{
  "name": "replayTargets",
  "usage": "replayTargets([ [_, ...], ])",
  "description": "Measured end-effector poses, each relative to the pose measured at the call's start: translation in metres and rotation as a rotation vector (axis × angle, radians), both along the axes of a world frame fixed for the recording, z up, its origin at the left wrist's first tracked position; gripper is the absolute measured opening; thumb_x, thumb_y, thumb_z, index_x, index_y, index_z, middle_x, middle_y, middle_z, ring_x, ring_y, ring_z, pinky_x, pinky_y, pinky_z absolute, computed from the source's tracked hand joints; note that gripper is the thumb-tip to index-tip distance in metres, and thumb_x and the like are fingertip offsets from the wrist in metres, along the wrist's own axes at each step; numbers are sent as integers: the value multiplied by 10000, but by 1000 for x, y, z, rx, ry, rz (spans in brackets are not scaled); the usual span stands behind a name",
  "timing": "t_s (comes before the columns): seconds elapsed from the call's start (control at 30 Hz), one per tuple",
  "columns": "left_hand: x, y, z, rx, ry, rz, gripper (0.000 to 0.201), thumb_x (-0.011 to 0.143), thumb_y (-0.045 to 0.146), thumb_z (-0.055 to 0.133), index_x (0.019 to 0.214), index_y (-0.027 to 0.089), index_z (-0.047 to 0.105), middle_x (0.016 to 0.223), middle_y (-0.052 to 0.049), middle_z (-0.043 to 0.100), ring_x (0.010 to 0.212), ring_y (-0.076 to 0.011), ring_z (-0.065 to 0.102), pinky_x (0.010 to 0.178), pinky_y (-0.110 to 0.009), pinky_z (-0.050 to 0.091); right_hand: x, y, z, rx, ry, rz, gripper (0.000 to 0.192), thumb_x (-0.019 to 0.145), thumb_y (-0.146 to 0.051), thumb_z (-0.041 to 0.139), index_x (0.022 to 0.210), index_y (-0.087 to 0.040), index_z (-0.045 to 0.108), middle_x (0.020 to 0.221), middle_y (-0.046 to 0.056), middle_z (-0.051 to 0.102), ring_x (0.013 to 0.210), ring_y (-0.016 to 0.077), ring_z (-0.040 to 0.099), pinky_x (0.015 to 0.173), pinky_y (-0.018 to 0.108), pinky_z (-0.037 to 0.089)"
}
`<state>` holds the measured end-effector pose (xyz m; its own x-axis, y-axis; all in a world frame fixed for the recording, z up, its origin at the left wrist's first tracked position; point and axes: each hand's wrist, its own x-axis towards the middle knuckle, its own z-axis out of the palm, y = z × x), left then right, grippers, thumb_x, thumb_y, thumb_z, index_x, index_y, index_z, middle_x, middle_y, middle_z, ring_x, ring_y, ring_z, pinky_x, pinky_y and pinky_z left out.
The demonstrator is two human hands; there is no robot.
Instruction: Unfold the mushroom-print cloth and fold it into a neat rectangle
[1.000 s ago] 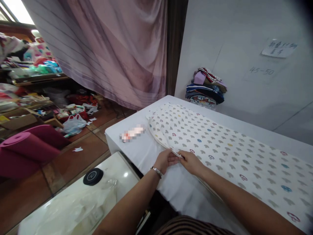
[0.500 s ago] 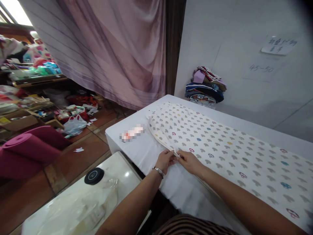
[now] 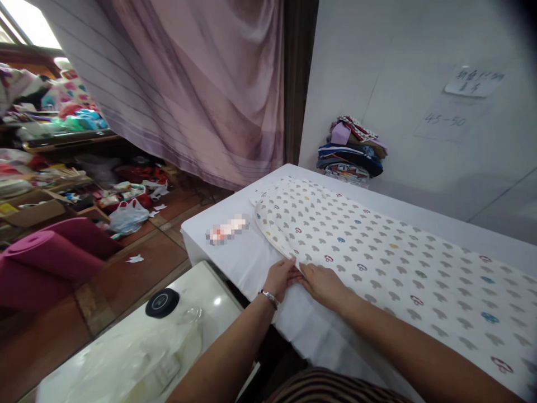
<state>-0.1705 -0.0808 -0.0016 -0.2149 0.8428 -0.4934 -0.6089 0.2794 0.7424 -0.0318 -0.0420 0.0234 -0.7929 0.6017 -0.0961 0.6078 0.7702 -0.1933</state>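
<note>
Left hand [image 3: 280, 278], wearing a wristwatch [image 3: 268, 296], rests on the near edge of the patterned fabric [image 3: 377, 257], its fingers curled down onto the hem; whether they pinch the cloth cannot be told. Right hand [image 3: 321, 282] lies just beside it at 3 o'clock, palm down and fingers extended flat on the same hem, fingertips touching those of the left hand. The fabric, white with small grey, red and blue motifs, is spread along the white table [image 3: 235, 252], running from the hands toward 1 o'clock and off to 3 o'clock. At 10 o'clock from the hands a small blurred object [image 3: 227, 228] lies on the bare tabletop. At 1 o'clock, against the wall, stands a stack of folded cloth [image 3: 353, 150]. At 8 o'clock a black disc [image 3: 161, 302] sits on a glossy surface. A mauve curtain [image 3: 201, 84] hangs at 11 o'clock.
</note>
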Motion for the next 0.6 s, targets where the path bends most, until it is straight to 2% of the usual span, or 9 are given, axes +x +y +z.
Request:
replayTargets([
  [0.13, 2, 3, 3, -47, 64, 18, 199, 686, 229, 677, 636, 153, 500, 531, 6, 573, 496, -110, 570, 536, -235, 499, 1, -6, 0, 90, -48, 14, 371, 906, -224, 339, 1260, -153, 424, 1009, 103, 590, 849, 221, 569, 679, 310, 416],
  [0.3, 3, 4, 6, -77, 111, 26, 116, 714, 184, 609, 662, 159, 508, 532, 10, 572, 487, -101, 548, 524, -228, 491, 12, -19, -8, 202, -97, -22, 555, 832, -81, 355, 1379, -145, 281, 1034, 117, 562, 840, 209, 552, 632, 284, 433],
  [0.47, 5, 7, 5, -85, 126, 25, 63, 715, 169, 572, 676, 168, 523, 542, 22, 555, 502, -103, 542, 543, -239, 493, 27, -26, -26, 278, -52, -65, 615, 773, -7, 374, 1360, -185, 334, 1031, 120, 558, 839, 214, 552, 595, 269, 448],
  [0.6, 6, 8, 3, -86, 126, 15, 57, 707, 179, 575, 679, 186, 525, 569, 17, 563, 533, -116, 553, 587, -256, 498, 36, -23, -37, 270, -25, -72, 630, 756, 4, 363, 1352, -200, 358, 984, 114, 578, 797, 211, 559, 549, 260, 443],
])
